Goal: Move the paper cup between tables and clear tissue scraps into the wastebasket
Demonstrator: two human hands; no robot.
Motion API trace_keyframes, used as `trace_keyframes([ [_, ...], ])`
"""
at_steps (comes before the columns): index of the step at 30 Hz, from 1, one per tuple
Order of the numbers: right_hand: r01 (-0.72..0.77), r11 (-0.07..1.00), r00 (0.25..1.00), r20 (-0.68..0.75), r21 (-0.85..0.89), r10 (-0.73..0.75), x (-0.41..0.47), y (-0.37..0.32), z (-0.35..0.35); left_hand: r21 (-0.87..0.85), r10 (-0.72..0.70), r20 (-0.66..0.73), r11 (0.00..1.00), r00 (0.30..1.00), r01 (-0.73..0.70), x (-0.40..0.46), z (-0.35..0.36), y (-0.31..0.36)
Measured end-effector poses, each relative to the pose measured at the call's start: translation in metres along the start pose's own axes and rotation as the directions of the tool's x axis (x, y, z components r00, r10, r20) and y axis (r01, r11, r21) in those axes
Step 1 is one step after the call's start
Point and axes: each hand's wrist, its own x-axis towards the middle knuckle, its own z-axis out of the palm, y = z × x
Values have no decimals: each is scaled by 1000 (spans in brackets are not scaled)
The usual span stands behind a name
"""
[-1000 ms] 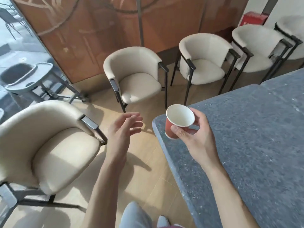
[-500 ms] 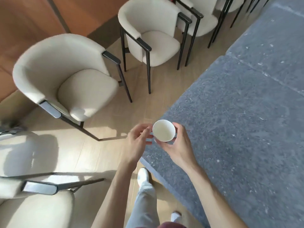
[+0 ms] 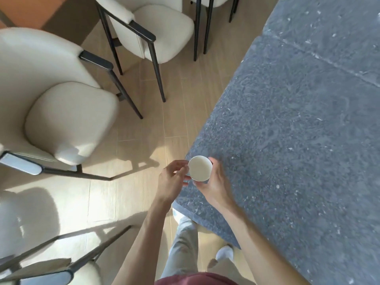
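— So, where is the cup (image 3: pixel 200 168)?
— Up in the air, over the corner of the grey desk (image 3: pixel 298 128). We look right down into it, and it is white inside.
— Who holds it?
— Both hands. The right hand (image 3: pixel 216 185) curls round its far side. The left hand (image 3: pixel 172 179) pinches the rim with its fingertips.
— What else is there?
— Cream chairs (image 3: pixel 67 118) on a wood floor (image 3: pixel 152 140).
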Motion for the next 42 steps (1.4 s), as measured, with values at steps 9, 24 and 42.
trace_keyframes([
  [9,-65,998,998,21,-4,65,-8,13,-1,106,-31,31,994,999,27,1,-7,-1],
  [24,-15,902,896,-395,431,204,-125,36,-150,25,354,100,933,930,-358,-121,69,78],
  [42,349,799,335,-861,490,382,-484,147,-267,-385,582,702,796,412,-467,-428,273,6],
])
